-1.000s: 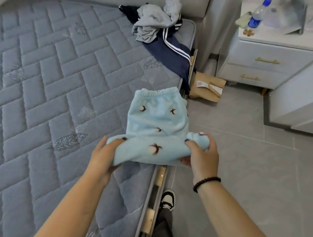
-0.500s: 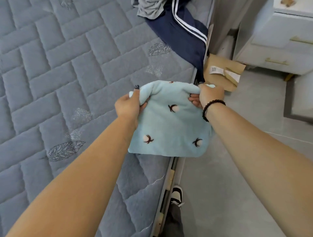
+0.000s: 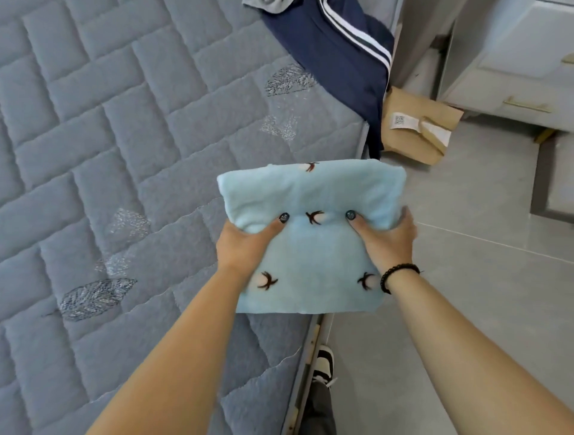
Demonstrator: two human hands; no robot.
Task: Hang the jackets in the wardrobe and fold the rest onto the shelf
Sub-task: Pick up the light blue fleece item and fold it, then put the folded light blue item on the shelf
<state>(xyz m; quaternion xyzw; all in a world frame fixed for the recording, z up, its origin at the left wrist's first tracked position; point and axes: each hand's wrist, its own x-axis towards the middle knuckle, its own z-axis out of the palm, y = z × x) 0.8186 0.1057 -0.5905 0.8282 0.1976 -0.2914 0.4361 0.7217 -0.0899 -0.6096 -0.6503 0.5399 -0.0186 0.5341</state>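
Both hands (left hand (image 3: 240,248), right hand (image 3: 386,239)) grip folded fleece (image 3: 310,260).

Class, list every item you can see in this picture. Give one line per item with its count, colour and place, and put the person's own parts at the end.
fleece garment: 1, pale blue with small dark motifs, folded, held over the mattress edge
mattress: 1, grey-blue, quilted, filling the left side
jacket: 1, navy with white stripes, hanging over the mattress corner, top centre
grey garment: 1, grey, top edge, mostly cut off
cardboard box: 1, brown with white labels, on the floor by the bed
drawer unit: 1, white with gold handles, top right
floor: grey tiles, right side
shoe: 1, black and white, bottom centre
bracelet: 1, black beads, right wrist
left hand: 1, grip on the garment's left side
right hand: 1, grip on the garment's right side
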